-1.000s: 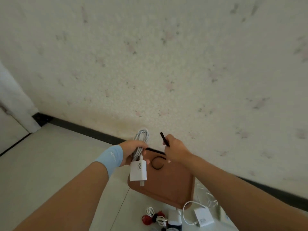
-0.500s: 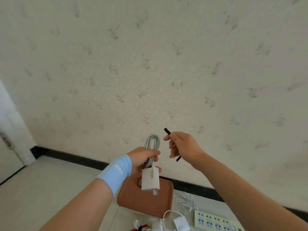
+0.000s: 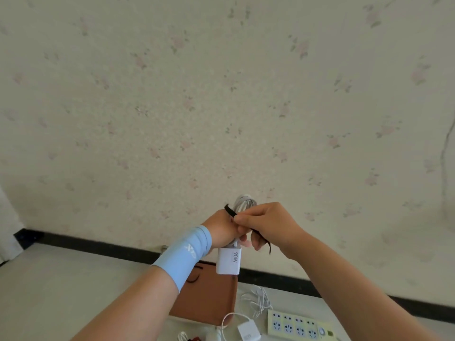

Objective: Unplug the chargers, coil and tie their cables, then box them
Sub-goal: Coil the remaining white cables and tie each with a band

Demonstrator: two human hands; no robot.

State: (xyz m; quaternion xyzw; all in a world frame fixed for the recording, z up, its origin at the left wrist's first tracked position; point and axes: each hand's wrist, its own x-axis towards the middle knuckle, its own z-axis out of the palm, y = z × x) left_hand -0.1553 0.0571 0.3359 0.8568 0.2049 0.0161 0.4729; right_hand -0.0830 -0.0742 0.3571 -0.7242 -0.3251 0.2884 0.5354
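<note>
Two hands meet at one coiled cable [image 3: 243,202], held up off the floor.
Its white charger [image 3: 228,261] dangles below the left hand [image 3: 222,227] gripping the coil; the right hand [image 3: 268,225] pinches a black tie [image 3: 230,209] against it. A slackened grip could let loops spring apart.

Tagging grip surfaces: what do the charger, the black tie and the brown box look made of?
The charger: hard white plastic, smooth, faint sheen, printed 90W. The black tie: flat matte strip, drooping at its free end, probably fabric or hook-and-loop. The brown box: matte, rounded corners, perhaps leatherette or plastic; unclear.
</note>
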